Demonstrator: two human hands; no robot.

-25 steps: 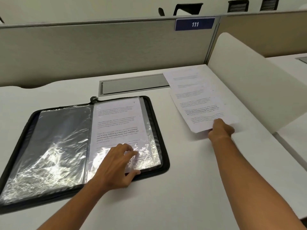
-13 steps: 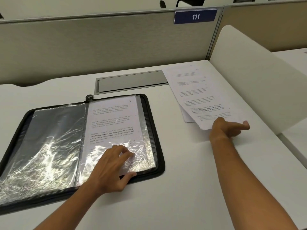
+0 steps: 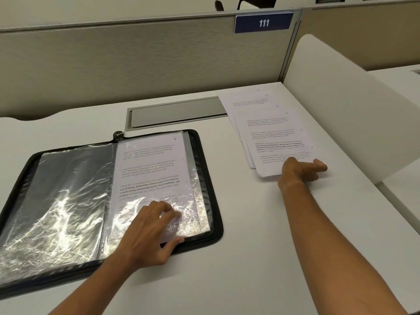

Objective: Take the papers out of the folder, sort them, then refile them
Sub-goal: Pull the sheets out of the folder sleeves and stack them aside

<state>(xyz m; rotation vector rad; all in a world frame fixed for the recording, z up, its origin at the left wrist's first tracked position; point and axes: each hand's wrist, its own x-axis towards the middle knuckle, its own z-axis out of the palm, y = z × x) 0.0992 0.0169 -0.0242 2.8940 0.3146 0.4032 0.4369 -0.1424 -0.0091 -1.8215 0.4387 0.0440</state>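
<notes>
- Folder (image 3: 109, 201) is lying open at lower left on the surface (image 3: 250, 258).
- Left hand (image 3: 150, 233) is pinching its sleeved page (image 3: 154, 176).
- Right hand (image 3: 300, 171), fingers relaxed, is resting at the near edge of the papers (image 3: 270, 133), centre right.

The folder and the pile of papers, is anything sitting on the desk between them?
No. In the head view, only bare white desk lies between the folder and the pile of papers.
</notes>
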